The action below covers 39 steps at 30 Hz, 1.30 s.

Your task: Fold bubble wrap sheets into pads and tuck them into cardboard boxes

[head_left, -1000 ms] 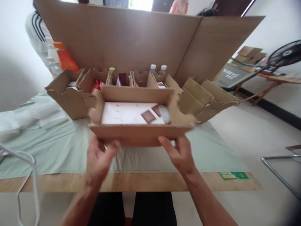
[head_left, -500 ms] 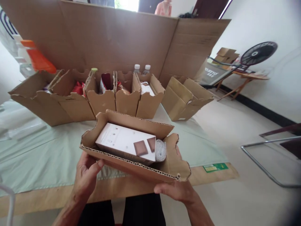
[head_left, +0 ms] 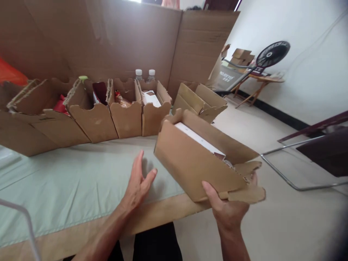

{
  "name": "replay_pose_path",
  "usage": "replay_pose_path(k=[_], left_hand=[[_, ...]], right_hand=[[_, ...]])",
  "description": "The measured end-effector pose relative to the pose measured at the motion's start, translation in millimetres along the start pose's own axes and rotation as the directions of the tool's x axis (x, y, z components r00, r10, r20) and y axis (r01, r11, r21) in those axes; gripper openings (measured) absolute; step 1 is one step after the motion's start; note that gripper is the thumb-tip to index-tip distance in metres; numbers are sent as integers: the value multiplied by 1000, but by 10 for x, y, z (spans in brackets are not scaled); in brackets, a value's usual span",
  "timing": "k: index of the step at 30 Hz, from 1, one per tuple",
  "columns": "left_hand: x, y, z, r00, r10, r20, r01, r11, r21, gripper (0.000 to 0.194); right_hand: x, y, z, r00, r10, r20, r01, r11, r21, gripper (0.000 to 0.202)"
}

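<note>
My right hand grips the near right end of an open-topped cardboard box, its thumb on the outer side and its other fingers mostly hidden behind. The box is tilted over the table's right front part. Inside it lies a white carton with brown squares printed at one end; a bit of the clear rolled wrap shows beside it. My left hand is off the box, to its left above the green cloth, with thumb and fingers apart and nothing in them.
A row of cardboard bins holding packaged goods stands along the back, before a tall cardboard screen. Two white-capped bottles rise behind it. Another cardboard box stands right of the row. A metal-framed chair is at right.
My left hand has let go of the cardboard box. My right hand has carried the box rightward and turned it, so its side faces me. The view has shifted right.
</note>
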<state>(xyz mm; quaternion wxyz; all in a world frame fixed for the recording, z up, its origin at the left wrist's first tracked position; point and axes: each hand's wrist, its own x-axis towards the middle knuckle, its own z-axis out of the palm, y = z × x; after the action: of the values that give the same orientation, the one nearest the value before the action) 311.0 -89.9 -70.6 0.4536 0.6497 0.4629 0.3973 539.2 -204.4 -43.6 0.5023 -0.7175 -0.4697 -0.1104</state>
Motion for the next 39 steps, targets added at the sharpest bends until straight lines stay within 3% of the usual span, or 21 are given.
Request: replay_pose_path(k=[3, 7, 11, 14, 18, 20, 22, 25, 27, 34, 39], left_hand=[[-103, -165, 78, 994, 76, 72, -89, 974, 206, 68], [-154, -229, 111, 963, 244, 116, -270, 879, 392, 56], [-155, -193, 136, 935, 329, 132, -352, 820, 451, 49], [-167, -184, 144, 927, 347, 140, -371, 803, 466, 45], [-179, -204, 153, 922, 357, 149, -382, 782, 492, 43], [-176, -215, 162, 917, 368, 153, -393, 773, 498, 42], [-171, -219, 170, 913, 377, 152, -401, 770, 497, 41], [-171, -211, 172, 908, 385, 164, -413, 759, 504, 40], [-175, -202, 168, 905, 389, 173, -420, 749, 512, 39], [-177, -196, 171, 908, 382, 174, -415, 755, 509, 36], [-193, -122, 174, 910, 356, 212, -413, 746, 522, 37]], right_hand=[[103, 4, 208, 982, -3, -188, 0, 1000, -19, 117], [218, -47, 552, 965, 13, -263, -24, 999, -39, 114], [347, -93, 894, 957, -14, -289, -18, 994, -107, 111], [597, -80, 1205, 959, -75, -272, 20, 980, -198, 112], [985, -49, 1507, 987, 41, -158, -68, 984, -166, 117], [1003, -66, 1514, 991, 115, -69, -124, 984, -130, 117], [858, -103, 1451, 992, 123, 7, -121, 986, -116, 107], [552, -166, 1369, 994, 11, 110, -1, 996, -85, 83], [475, -200, 1387, 986, -36, 163, 45, 997, -58, 77], [899, -71, 1641, 944, -44, 327, 51, 999, -14, 83], [945, -129, 1516, 944, -82, 320, 76, 997, 30, 60]])
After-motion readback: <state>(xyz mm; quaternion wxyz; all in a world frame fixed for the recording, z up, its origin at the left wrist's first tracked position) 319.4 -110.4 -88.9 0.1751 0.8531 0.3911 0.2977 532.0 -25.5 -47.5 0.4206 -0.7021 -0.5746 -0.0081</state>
